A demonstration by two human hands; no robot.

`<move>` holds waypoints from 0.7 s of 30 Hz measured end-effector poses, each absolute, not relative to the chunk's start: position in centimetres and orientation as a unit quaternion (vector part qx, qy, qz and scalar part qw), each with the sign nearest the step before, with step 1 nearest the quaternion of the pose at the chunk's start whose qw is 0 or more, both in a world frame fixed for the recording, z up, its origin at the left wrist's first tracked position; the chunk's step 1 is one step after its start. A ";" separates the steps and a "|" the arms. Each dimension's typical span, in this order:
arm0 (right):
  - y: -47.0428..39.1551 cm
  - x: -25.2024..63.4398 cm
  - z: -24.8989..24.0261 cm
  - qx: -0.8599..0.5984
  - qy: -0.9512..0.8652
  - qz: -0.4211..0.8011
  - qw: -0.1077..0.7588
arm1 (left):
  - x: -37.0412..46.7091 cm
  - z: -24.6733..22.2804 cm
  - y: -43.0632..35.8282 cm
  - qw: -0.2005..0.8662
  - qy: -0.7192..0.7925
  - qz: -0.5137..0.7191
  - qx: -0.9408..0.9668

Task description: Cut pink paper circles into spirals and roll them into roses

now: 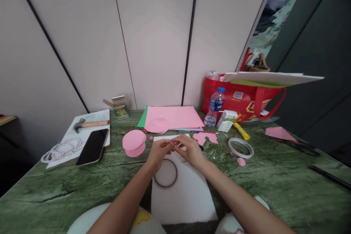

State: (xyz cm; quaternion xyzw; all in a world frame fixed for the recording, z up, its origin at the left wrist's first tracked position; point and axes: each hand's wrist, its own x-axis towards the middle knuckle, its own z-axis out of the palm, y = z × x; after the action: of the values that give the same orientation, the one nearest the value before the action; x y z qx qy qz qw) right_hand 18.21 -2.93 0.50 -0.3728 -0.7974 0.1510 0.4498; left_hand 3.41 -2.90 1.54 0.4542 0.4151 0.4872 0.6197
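Observation:
My left hand (160,151) and my right hand (191,150) meet above a white sheet (185,197). Thumb and fingers of both are pinched together on a small pink piece (172,141), mostly covered by the fingertips, perhaps rolled or folded paper. Below my left hand a thin dark ring (175,181) lies on the sheet. To the left are stacked pink paper circles (134,139) and a tiny pink dot (151,138). Just beyond my right hand lie pink paper scraps (201,139).
Pink sheets (178,115) lie at the back. A bottle (215,108), a small carton (227,120), a glue stick (241,131), a tape roll (233,148) and scissors (290,142) are on the right, a red bag (241,98) behind. Leftward are a phone (93,147), a hammer (93,124) and bead strings (61,150).

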 end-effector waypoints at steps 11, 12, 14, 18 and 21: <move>-1.6 17.2 0.8 -0.381 -0.799 0.130 0.447 | 2.4 2.0 -2.2 0.653 0.418 0.492 0.396; -1.5 17.2 0.8 -0.381 -0.800 0.129 0.446 | 2.4 2.0 -2.1 0.655 0.418 0.498 0.386; -1.1 17.0 0.8 -0.383 -0.802 0.127 0.440 | 2.3 2.1 -1.9 0.654 0.421 0.511 0.367; 0.6 16.7 0.6 -0.402 -0.806 0.116 0.418 | 1.8 2.0 -1.4 0.623 0.443 0.559 0.322; 2.5 16.6 0.3 -0.433 -0.807 0.102 0.389 | 1.3 1.9 -0.8 0.583 0.464 0.602 0.288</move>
State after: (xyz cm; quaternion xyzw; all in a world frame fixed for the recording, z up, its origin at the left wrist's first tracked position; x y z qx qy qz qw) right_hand 16.58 2.50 0.30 -0.4333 -0.8068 0.1020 0.3885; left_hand 1.30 -0.79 1.92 0.2876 0.4637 0.6020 0.5830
